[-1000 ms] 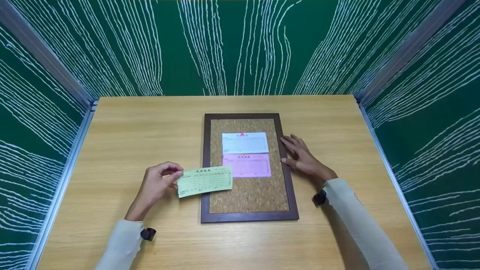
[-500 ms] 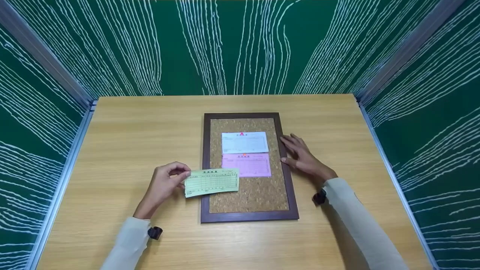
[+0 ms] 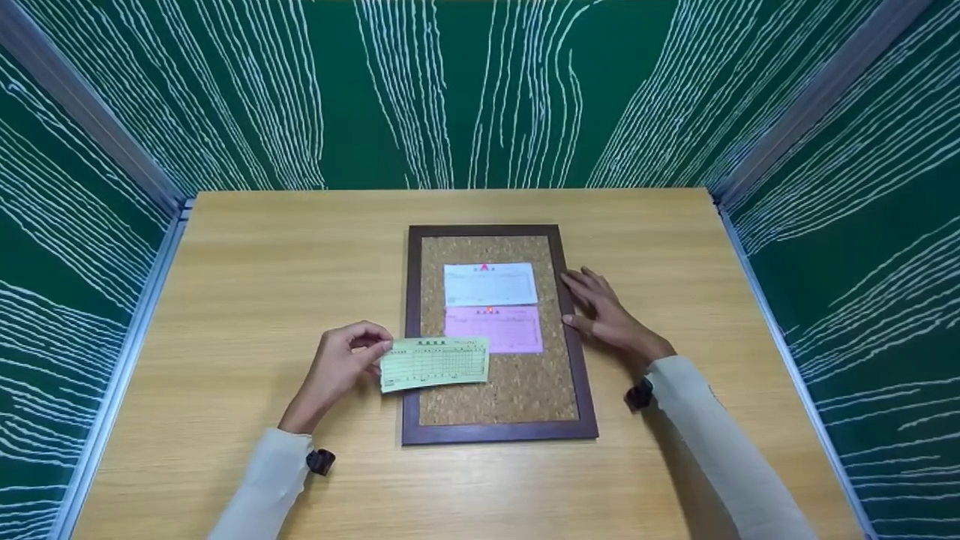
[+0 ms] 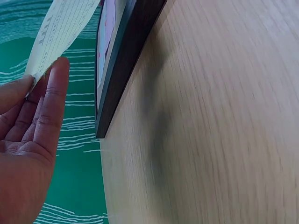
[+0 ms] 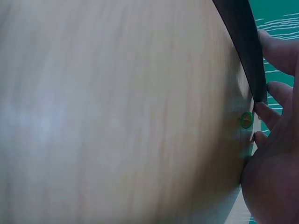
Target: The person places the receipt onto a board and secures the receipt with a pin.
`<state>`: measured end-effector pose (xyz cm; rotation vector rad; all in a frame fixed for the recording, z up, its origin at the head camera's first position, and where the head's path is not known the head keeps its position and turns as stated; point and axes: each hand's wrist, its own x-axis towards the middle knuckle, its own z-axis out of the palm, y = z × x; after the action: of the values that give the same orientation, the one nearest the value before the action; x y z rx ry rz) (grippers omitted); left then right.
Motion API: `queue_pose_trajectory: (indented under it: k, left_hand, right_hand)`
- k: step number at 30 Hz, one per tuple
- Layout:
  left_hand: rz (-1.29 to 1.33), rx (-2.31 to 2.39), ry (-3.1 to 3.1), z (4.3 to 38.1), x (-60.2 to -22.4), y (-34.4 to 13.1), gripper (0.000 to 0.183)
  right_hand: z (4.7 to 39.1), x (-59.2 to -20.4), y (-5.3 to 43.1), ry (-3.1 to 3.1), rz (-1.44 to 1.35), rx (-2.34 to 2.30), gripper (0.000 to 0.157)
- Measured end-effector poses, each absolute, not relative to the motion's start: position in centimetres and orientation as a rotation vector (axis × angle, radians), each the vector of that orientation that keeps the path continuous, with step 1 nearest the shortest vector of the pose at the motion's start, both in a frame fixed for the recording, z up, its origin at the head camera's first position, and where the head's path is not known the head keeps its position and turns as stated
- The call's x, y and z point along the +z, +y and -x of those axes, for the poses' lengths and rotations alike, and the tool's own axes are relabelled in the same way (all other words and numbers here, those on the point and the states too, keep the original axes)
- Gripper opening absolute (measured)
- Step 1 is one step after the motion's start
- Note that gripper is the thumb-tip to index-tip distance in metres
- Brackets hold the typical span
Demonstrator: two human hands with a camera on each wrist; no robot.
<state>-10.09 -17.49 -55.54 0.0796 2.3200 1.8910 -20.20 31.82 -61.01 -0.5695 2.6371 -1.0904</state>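
My left hand (image 3: 339,369) pinches a pale green printed form slip (image 3: 435,366) by its left end, between thumb and fingers. In the left wrist view the slip (image 4: 58,35) extends up from the fingertips, above the table. Its right part overlaps the left frame bar and lower cork of a dark-framed corkboard (image 3: 495,394), and covers a corner of a pink slip (image 3: 506,330). A red pin (image 3: 484,267) marks the top of a white slip (image 3: 491,285); an orange pin (image 3: 490,309) marks the pink one. My right hand (image 3: 604,311) rests with fingertips at the board's right edge.
The corkboard lies flat on a wooden table (image 3: 262,247). Green walls (image 3: 367,97) with white wavy lines stand behind and on both sides. Near the right hand, the right wrist view shows a small green-rimmed round thing (image 5: 246,120).
My left hand has moved to the right with the green slip, so the slip reaches farther over the board and lies more level. The right hand and the board have stayed put.
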Motion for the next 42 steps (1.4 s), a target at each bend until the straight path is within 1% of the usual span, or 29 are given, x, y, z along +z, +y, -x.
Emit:
queue_pose_trajectory:
  k: [15, 36, 42]
  left_hand:
    - [-0.133, 1.907, 2.319, 10.3, -55.9, -17.0, 0.007]
    - [-0.161, 1.899, 2.313, 10.4, -55.7, -16.4, 0.008]
    - [-0.183, 1.908, 2.305, 10.4, -55.7, -16.1, 0.009]
  right_hand:
    - [20.3, -61.2, 31.8, 2.628, 0.59, -1.116, 0.079]
    - [20.2, -61.1, 32.0, 2.613, 0.575, -1.114, 0.08]
    - [20.3, -61.3, 31.9, 2.642, 0.636, -1.107, 0.079]
